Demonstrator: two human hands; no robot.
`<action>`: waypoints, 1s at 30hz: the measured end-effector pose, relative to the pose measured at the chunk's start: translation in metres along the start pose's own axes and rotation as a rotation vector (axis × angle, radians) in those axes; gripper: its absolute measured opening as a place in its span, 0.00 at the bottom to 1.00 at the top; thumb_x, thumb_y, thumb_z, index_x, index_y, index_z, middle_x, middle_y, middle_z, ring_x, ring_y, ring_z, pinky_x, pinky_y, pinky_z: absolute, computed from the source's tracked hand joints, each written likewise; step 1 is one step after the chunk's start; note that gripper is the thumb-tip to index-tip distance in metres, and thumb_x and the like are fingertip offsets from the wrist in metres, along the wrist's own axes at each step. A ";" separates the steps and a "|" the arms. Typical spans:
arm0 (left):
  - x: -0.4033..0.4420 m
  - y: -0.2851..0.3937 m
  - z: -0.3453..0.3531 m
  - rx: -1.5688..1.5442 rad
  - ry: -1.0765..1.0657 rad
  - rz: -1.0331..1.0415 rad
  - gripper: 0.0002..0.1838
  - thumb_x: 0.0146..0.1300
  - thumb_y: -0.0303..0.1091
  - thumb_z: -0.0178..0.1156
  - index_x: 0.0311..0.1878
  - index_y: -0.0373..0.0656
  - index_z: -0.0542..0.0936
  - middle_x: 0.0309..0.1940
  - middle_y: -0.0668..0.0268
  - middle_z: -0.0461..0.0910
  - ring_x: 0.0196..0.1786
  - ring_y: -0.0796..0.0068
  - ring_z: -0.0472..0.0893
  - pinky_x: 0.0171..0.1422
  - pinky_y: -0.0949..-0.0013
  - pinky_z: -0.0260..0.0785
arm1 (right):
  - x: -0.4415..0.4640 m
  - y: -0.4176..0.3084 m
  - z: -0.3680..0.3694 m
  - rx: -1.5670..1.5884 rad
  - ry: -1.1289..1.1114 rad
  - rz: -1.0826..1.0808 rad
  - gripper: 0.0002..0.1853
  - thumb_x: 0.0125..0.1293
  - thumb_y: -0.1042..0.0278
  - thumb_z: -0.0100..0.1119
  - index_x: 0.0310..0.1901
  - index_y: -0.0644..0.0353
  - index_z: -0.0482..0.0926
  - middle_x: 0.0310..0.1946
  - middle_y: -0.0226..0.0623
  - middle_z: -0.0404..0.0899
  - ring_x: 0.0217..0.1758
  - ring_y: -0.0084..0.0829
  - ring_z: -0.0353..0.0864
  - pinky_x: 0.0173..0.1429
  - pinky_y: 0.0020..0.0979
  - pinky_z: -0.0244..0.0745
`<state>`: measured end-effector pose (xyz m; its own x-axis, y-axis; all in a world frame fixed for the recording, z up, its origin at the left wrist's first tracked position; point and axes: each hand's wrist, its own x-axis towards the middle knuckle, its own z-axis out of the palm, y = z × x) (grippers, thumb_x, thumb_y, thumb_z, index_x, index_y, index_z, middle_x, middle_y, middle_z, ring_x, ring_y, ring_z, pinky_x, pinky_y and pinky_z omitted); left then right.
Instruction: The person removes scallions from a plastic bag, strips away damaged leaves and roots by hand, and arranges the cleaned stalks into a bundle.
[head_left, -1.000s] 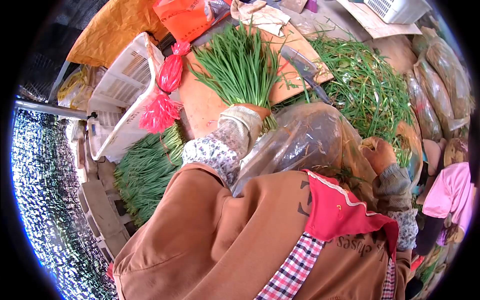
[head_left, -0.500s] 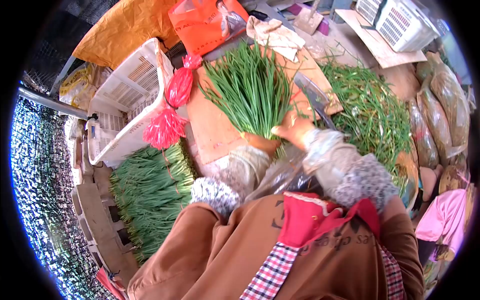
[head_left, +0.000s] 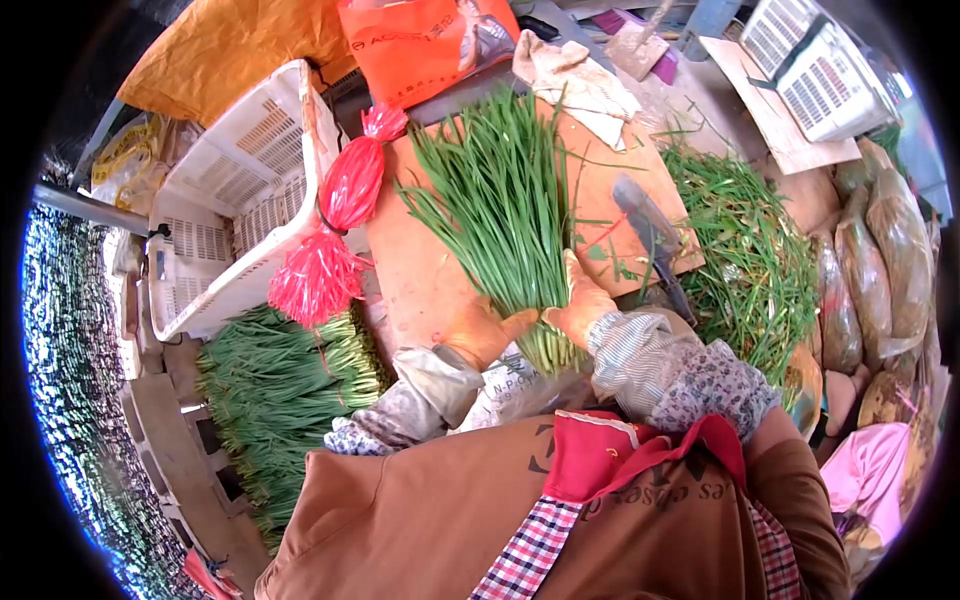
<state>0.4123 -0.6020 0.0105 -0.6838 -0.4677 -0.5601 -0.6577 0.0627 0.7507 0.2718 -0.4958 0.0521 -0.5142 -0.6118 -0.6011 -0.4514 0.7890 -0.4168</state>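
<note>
A large bunch of garlic chives [head_left: 505, 200] lies on an orange-brown board [head_left: 410, 290], its leaves fanned away from me and its pale cut ends [head_left: 553, 352] toward my lap. My left hand [head_left: 482, 332], in an orange glove, closes on the lower stems from the left, thumb across the front. From the right, my right hand [head_left: 582, 302], gloved the same way, grips the stems with its thumb pointing up along them. The thumbs nearly meet; the fingers behind the bunch are hidden. A wide-bladed knife [head_left: 650, 225] rests on the board right of the bunch.
Stacked chive bundles [head_left: 290, 390] lie at left, below a white crate [head_left: 235, 210] with red plastic ties [head_left: 350, 190] hanging on its side. Loose leaf trimmings [head_left: 745, 250] heap at right. A cloth [head_left: 575, 80] and an orange bag [head_left: 425, 45] sit at the back.
My left hand has shifted from under the stem base to the bunch's left side. The cut ends now show below my hands. My right hand has turned more upright.
</note>
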 end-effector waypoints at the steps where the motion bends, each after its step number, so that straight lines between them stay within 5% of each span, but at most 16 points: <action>1: 0.007 -0.010 0.003 0.145 0.167 0.058 0.46 0.44 0.54 0.66 0.55 0.26 0.61 0.40 0.50 0.76 0.34 0.61 0.78 0.35 0.68 0.70 | 0.006 0.003 0.003 -0.033 -0.022 -0.006 0.49 0.52 0.59 0.61 0.67 0.61 0.37 0.60 0.47 0.62 0.59 0.41 0.67 0.62 0.33 0.63; 4: 0.001 0.009 0.016 0.405 0.624 0.337 0.51 0.42 0.55 0.66 0.59 0.26 0.54 0.48 0.43 0.68 0.48 0.49 0.71 0.52 0.58 0.65 | 0.008 -0.007 -0.006 -0.195 -0.124 0.008 0.48 0.54 0.55 0.58 0.67 0.62 0.38 0.59 0.47 0.62 0.59 0.40 0.67 0.62 0.33 0.62; 6: 0.015 0.004 0.032 0.264 0.710 0.471 0.53 0.42 0.54 0.66 0.61 0.26 0.51 0.53 0.40 0.60 0.55 0.45 0.63 0.59 0.54 0.58 | 0.010 -0.014 -0.013 -0.319 -0.194 -0.003 0.47 0.54 0.54 0.58 0.67 0.64 0.39 0.59 0.47 0.62 0.59 0.40 0.67 0.61 0.32 0.62; 8: 0.021 0.008 0.042 0.206 0.742 0.628 0.54 0.45 0.52 0.64 0.64 0.28 0.46 0.57 0.36 0.54 0.59 0.39 0.56 0.64 0.50 0.49 | 0.018 -0.010 -0.011 -0.390 -0.147 -0.027 0.39 0.53 0.56 0.58 0.64 0.57 0.52 0.51 0.45 0.71 0.52 0.40 0.72 0.57 0.34 0.67; 10: 0.025 0.018 0.051 0.284 0.724 0.536 0.52 0.50 0.52 0.61 0.65 0.28 0.44 0.60 0.37 0.51 0.62 0.41 0.54 0.67 0.53 0.44 | 0.030 -0.002 -0.011 -0.379 -0.173 -0.028 0.31 0.52 0.58 0.58 0.59 0.54 0.65 0.44 0.43 0.76 0.47 0.40 0.76 0.53 0.35 0.70; 11: 0.021 0.030 0.051 0.261 0.713 0.482 0.51 0.51 0.53 0.59 0.66 0.30 0.44 0.60 0.38 0.51 0.62 0.40 0.54 0.67 0.51 0.43 | 0.034 -0.002 -0.015 -0.480 -0.258 -0.264 0.18 0.49 0.60 0.61 0.43 0.56 0.78 0.34 0.40 0.79 0.39 0.40 0.78 0.46 0.35 0.72; 14: 0.029 0.037 0.057 0.351 0.737 0.322 0.51 0.48 0.55 0.60 0.66 0.34 0.47 0.60 0.39 0.53 0.62 0.39 0.54 0.66 0.49 0.43 | 0.053 0.017 -0.020 -0.094 -0.621 -0.448 0.14 0.44 0.63 0.64 0.32 0.61 0.79 0.31 0.36 0.80 0.34 0.34 0.78 0.41 0.32 0.70; 18: 0.034 0.029 0.056 0.347 0.728 0.359 0.55 0.41 0.54 0.66 0.67 0.36 0.48 0.61 0.42 0.53 0.64 0.43 0.53 0.66 0.48 0.42 | 0.056 0.026 -0.030 0.288 -0.851 -0.109 0.27 0.45 0.64 0.68 0.49 0.61 0.73 0.30 0.34 0.79 0.33 0.26 0.76 0.38 0.26 0.69; 19: 0.033 0.031 0.055 0.345 0.707 0.324 0.56 0.39 0.53 0.67 0.67 0.36 0.48 0.62 0.43 0.53 0.64 0.43 0.53 0.66 0.48 0.42 | 0.055 0.032 -0.037 0.259 -0.719 0.022 0.42 0.47 0.61 0.68 0.63 0.62 0.58 0.32 0.36 0.79 0.35 0.27 0.76 0.38 0.25 0.69; 22: 0.038 0.030 0.060 0.352 0.702 0.254 0.59 0.34 0.49 0.71 0.67 0.38 0.48 0.62 0.46 0.53 0.65 0.46 0.52 0.67 0.49 0.41 | 0.070 0.029 -0.044 0.162 -0.723 -0.084 0.50 0.48 0.57 0.66 0.67 0.62 0.44 0.34 0.38 0.79 0.37 0.25 0.77 0.37 0.26 0.70; 23: 0.038 0.031 0.060 0.358 0.703 0.244 0.59 0.34 0.49 0.71 0.67 0.38 0.48 0.62 0.46 0.53 0.65 0.46 0.52 0.67 0.50 0.41 | 0.069 0.019 -0.055 -0.074 -0.630 -0.159 0.39 0.50 0.52 0.64 0.61 0.64 0.60 0.32 0.39 0.79 0.35 0.25 0.78 0.36 0.29 0.72; 26: 0.040 0.028 0.064 0.350 0.725 0.247 0.58 0.35 0.48 0.70 0.67 0.38 0.47 0.63 0.47 0.53 0.66 0.46 0.51 0.68 0.51 0.39 | 0.078 -0.018 -0.078 -0.270 -0.456 -0.042 0.27 0.52 0.51 0.61 0.46 0.66 0.72 0.30 0.38 0.79 0.32 0.26 0.78 0.37 0.30 0.73; 30: 0.038 0.032 0.060 0.344 0.683 0.220 0.57 0.36 0.49 0.69 0.67 0.38 0.47 0.62 0.46 0.53 0.66 0.46 0.50 0.69 0.51 0.39 | 0.090 -0.041 -0.085 0.374 -0.025 -0.122 0.20 0.54 0.53 0.60 0.36 0.64 0.74 0.29 0.37 0.79 0.29 0.27 0.78 0.37 0.29 0.73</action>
<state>0.3464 -0.5651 -0.0079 -0.5373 -0.8433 0.0110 -0.6672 0.4330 0.6061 0.1823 -0.5878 0.0732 -0.4529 -0.7044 -0.5465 -0.2085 0.6797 -0.7033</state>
